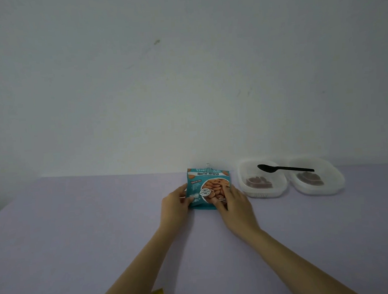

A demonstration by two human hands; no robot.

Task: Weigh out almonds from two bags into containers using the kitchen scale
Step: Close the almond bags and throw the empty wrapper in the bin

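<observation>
Between the left hand (175, 202) and right hand (236, 201), both gripping, stands the almond bag (208, 182).

We note a teal almond bag (208, 187) with white lettering; black spoon (284, 168); two clear containers (262, 180) at three o'clock; lilac worktop (102, 222).
</observation>
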